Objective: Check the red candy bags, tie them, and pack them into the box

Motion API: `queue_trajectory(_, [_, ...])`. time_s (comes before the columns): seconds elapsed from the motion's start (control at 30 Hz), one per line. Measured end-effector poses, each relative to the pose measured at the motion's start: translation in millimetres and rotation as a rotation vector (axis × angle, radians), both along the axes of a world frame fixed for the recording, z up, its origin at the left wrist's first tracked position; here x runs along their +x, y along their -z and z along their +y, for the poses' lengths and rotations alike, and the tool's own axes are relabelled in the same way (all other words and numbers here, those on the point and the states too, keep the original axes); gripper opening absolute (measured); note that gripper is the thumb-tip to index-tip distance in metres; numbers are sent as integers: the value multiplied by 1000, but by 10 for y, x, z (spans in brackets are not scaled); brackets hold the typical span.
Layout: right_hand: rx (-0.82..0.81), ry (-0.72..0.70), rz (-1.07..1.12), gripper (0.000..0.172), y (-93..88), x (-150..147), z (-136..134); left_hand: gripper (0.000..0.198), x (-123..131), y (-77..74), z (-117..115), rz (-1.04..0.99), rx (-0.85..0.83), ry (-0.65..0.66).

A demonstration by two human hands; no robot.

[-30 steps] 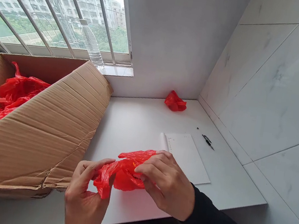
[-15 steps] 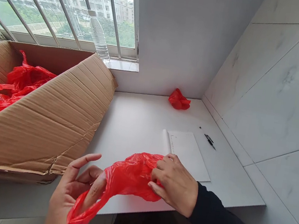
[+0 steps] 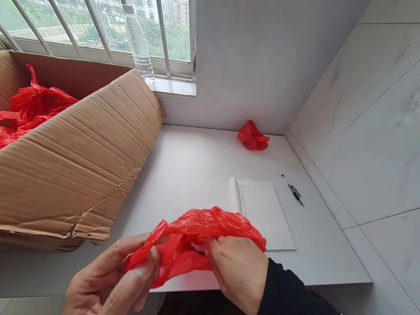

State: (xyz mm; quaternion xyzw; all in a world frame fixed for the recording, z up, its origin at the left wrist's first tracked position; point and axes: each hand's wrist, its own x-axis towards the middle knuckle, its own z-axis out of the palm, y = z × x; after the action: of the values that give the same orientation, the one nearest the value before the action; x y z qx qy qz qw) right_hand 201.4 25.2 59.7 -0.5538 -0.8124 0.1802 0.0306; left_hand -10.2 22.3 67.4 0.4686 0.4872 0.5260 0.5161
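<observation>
A thin red plastic bag is held over the front edge of the white table. My left hand is closed, pinching the bag's handle loop between thumb and fingers at its left end. My right hand, in a black sleeve, reaches into the bag's mouth from the right. Its fingertips are hidden by the plastic, so their grip does not show. Beside them in the opening lies something small, reddish with a pale strip, which I cannot make out.
A large cardboard box with several red bags stands at left. On the white table are an open notebook, a black pen, a tiny dark piece and a crumpled red bag. A clear bottle stands on the windowsill.
My right hand has gone from gripping the bag's outside to reaching into its mouth, which now gapes. My left fingers, earlier spread through the handle loop, now pinch it.
</observation>
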Motion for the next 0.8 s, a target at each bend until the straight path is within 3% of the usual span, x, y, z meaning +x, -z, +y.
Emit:
queue_trajectory(0.1, [-79, 125, -138, 22, 97, -31, 150, 34, 39, 41, -5, -2, 10, 102])
queue_trajectory(0.23, [-51, 75, -125, 54, 207, -124, 276, 47, 137, 84, -24, 18, 4, 82])
queue_trajectory(0.4, [-20, 113, 17, 37, 228, -40, 204, 50, 150, 109, -21, 66, 86, 6])
queue_trajectory(0.63, [103, 297, 178, 33, 145, 149, 116, 62, 164, 94, -57, 42, -7, -80])
queue_trajectory(0.8, [-38, 127, 372, 42, 253, 87, 181, 62, 246, 14, -85, 18, -26, -175])
